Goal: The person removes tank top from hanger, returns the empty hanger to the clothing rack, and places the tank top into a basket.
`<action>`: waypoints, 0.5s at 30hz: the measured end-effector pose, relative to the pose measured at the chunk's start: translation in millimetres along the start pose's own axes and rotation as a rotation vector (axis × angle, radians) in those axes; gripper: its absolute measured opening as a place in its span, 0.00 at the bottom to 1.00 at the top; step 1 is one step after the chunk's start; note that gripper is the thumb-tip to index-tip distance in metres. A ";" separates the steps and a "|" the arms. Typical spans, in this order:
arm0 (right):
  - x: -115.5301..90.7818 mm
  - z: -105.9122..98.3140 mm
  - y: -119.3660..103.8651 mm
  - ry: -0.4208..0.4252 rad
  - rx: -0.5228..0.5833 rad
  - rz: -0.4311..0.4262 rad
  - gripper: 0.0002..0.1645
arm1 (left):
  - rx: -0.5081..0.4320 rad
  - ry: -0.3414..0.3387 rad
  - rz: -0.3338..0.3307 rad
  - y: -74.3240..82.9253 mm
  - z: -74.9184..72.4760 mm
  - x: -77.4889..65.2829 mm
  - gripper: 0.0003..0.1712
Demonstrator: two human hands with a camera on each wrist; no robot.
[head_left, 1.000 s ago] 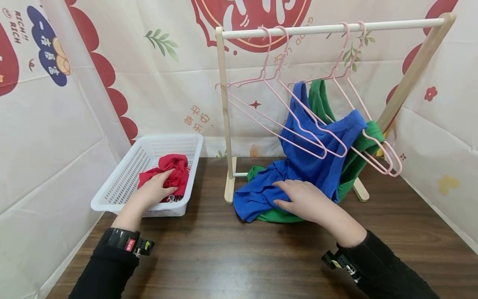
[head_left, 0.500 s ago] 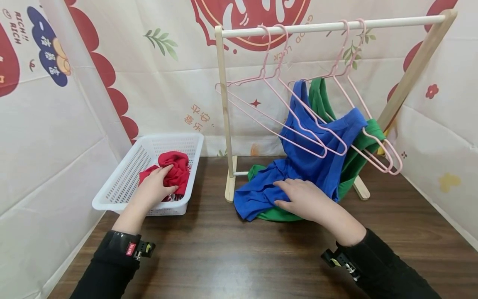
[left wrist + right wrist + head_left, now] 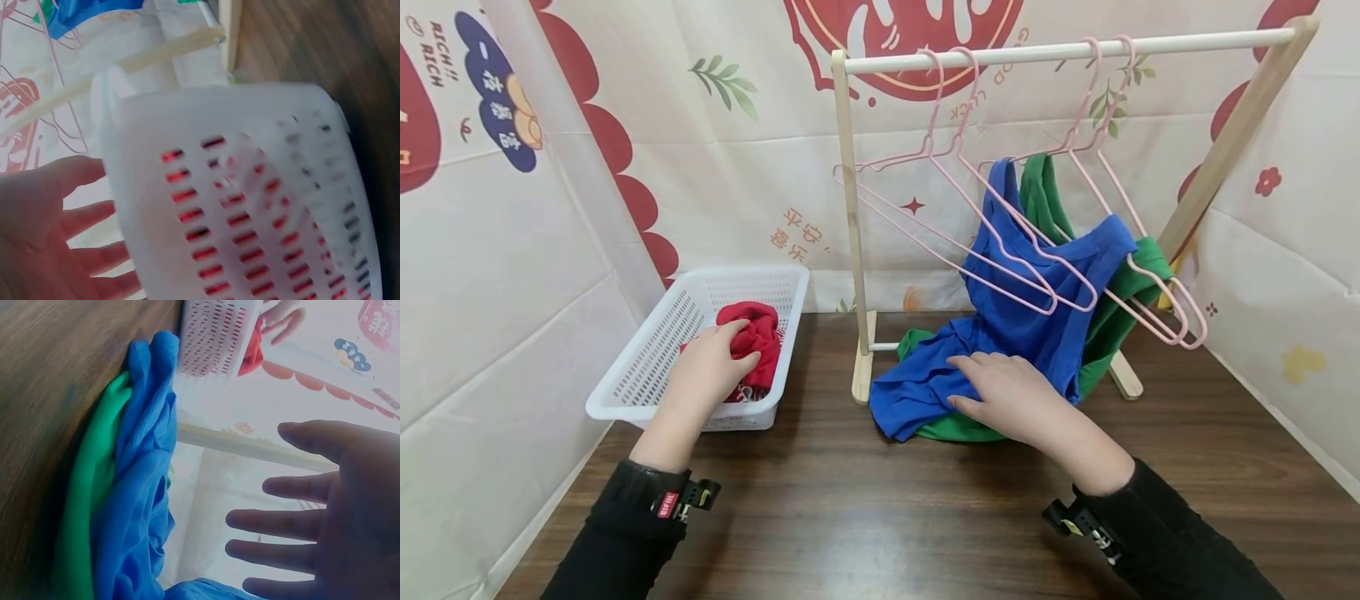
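Note:
My left hand (image 3: 709, 367) is over the white perforated basket (image 3: 606, 402), right at a crumpled red cloth (image 3: 764, 337) inside it. Its fingers look spread and loosely bent in the left wrist view, beyond the basket wall (image 3: 144, 119). My right hand (image 3: 1009, 396) hovers with straight, spread fingers by a blue sleeveless top (image 3: 1018, 342), nothing in its grasp. That top hangs from a pink hanger, its lower part bunched on the table. Behind and below it shows a green garment (image 3: 958, 429), hung on another hanger.
A wooden rack with a white rail (image 3: 1045, 54) stands at the right. Two bare pink hangers (image 3: 934, 125) hang at its left, in front of the blue top. A printed cloth (image 3: 737, 200) encloses the brown table (image 3: 865, 508) at the back and sides.
My left hand has lifted a little and shifted right over the red cloth, its fingers coming up off it. My right hand and the hung garments have stayed practically still.

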State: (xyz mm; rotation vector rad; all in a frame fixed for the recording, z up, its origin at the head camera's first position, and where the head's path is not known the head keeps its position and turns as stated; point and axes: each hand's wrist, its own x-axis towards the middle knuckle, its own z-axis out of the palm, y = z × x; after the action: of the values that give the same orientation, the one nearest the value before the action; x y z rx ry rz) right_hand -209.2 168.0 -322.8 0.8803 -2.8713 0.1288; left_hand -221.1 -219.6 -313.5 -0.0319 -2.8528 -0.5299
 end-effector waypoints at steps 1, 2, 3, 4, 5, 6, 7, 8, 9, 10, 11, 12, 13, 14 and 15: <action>0.1 -0.8 -0.4 0.006 0.001 0.002 0.35 | -0.013 0.016 0.001 2.8 -1.0 -0.3 0.35; 0.1 -1.6 -0.7 0.013 0.002 0.004 0.35 | -0.028 0.031 0.001 5.9 -1.9 -0.7 0.34; 0.1 -2.5 -1.2 0.021 0.004 0.006 0.34 | -0.039 0.046 0.002 9.3 -2.9 -1.0 0.33; 0.0 -3.8 -1.6 0.030 0.007 0.008 0.34 | -0.050 0.062 0.002 12.9 -4.0 -1.3 0.32; -0.3 -5.1 -2.3 0.040 0.011 0.010 0.34 | -0.061 0.077 0.004 16.6 -5.0 -1.6 0.31; -0.7 -6.5 -3.0 0.050 0.017 0.012 0.34 | -0.076 0.090 0.006 20.5 -6.0 -1.8 0.30; -1.2 -8.1 -3.7 0.058 0.022 0.015 0.33 | -0.085 0.104 0.010 24.5 -7.2 -2.2 0.29; -1.8 -9.7 -4.4 0.068 0.027 0.017 0.33 | -0.090 0.115 0.016 28.7 -8.3 -2.7 0.28; -2.4 -11.3 -5.2 0.076 0.028 0.021 0.33 | -0.098 0.123 0.023 33.0 -9.6 -3.2 0.28; -3.2 -13.1 -5.9 0.085 0.033 0.024 0.33 | -0.108 0.129 0.032 37.1 -10.5 -3.8 0.27; -4.1 -14.9 -6.9 0.092 0.033 0.027 0.33 | -0.115 0.133 0.039 41.2 -11.3 -4.2 0.27; -5.2 -16.8 -7.5 0.101 0.035 0.027 0.33 | -0.119 0.135 0.044 45.2 -12.1 -4.7 0.28; -6.4 -18.5 -8.0 0.109 0.031 0.029 0.33 | -0.121 0.140 0.051 49.1 -12.8 -5.3 0.28; -7.8 -20.3 -8.5 0.117 0.029 0.028 0.33 | -0.124 0.142 0.056 53.0 -13.3 -5.8 0.28; -9.3 -22.1 -8.8 0.128 0.026 0.029 0.33 | -0.132 0.145 0.060 56.7 -13.8 -6.4 0.29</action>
State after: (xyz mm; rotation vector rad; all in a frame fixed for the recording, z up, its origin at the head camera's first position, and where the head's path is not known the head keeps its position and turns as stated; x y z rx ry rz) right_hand -194.2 168.5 -302.1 0.8042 -2.7698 0.2172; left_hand -208.0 -171.4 -282.6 -0.0983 -2.6640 -0.6780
